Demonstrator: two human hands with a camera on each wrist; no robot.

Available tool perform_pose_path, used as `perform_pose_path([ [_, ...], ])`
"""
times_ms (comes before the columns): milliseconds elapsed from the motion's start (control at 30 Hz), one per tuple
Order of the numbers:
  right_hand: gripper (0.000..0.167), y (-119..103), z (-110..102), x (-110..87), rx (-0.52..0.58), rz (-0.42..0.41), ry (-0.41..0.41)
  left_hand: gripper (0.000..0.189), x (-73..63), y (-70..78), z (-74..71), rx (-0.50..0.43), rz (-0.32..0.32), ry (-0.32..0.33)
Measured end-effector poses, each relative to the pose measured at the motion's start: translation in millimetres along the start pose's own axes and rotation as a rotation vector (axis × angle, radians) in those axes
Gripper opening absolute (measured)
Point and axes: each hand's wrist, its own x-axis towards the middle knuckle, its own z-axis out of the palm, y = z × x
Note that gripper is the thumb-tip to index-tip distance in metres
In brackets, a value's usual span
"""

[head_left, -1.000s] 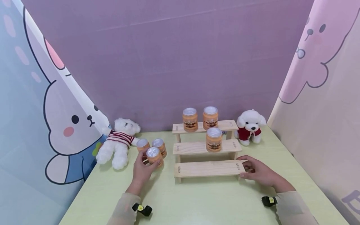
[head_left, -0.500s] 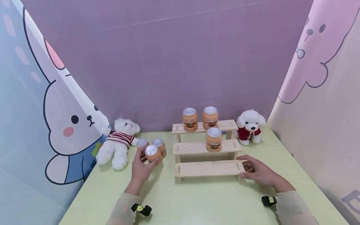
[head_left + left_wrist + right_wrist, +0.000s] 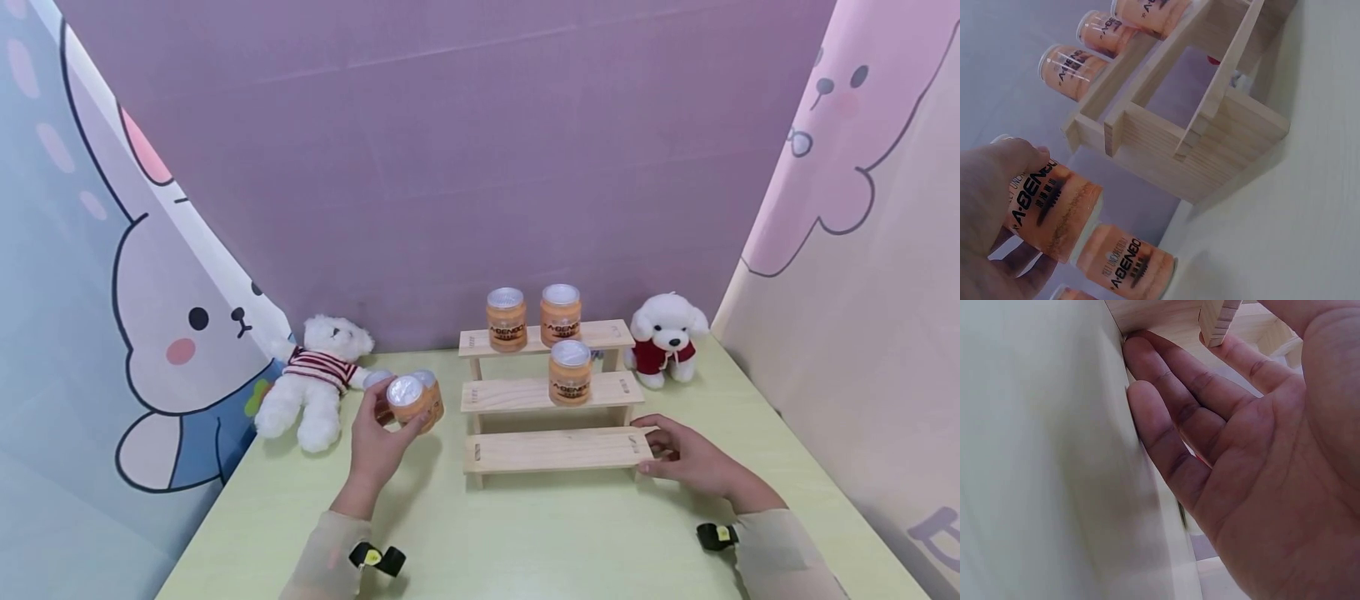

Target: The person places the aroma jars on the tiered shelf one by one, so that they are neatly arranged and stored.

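My left hand (image 3: 375, 446) grips an orange can (image 3: 406, 395) with a silver lid, thumb on the near side and fingers round the far side. In the left wrist view this can (image 3: 1054, 209) is tilted and held above the table, its black lettering showing. Just behind it stands a second can (image 3: 1125, 262), partly covered in the head view. A third can (image 3: 377, 378) is mostly hidden by the fingers. My right hand (image 3: 693, 458) holds the right end of the lowest board of a three-step wooden shelf (image 3: 555, 450), thumb at the front edge, forefinger at the back.
Two cans stand on the top step, a left one (image 3: 507, 321) and a right one (image 3: 561, 317). One more can (image 3: 571, 373) is on the middle step. A white plush bear (image 3: 318, 375) lies at left; a plush dog (image 3: 667, 337) sits at right. A purple backdrop (image 3: 450, 167) rises behind.
My left hand has lifted its can off the table and tilted it, up and slightly left, so that it covers more of the cans behind. The right hand stays on the shelf.
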Motion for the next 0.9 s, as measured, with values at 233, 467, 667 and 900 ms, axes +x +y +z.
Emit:
perform_pose_path([
  [233, 0.068, 3.1, 0.1, 1.1, -0.002, 0.006, 0.004, 0.074, 4.1, -0.8, -0.4, -0.012, -0.005, -0.046],
  [467, 0.068, 3.2, 0.4, -0.2, -0.005, -0.005, 0.007, 0.074, 8.2, 13.8, 4.8, -0.002, 0.005, -0.059],
  [667, 0.069, 4.6, -0.3, 0.3, -0.015, 0.004, 0.008, 0.075, 12.0, 22.7, 14.6, -0.040, 0.025, -0.075],
  [900, 0.068, 6.6, 0.1, 0.6, -0.032, 0.008, 0.009, 0.075, 13.5, 27.0, 26.3, -0.066, 0.047, -0.103],
])
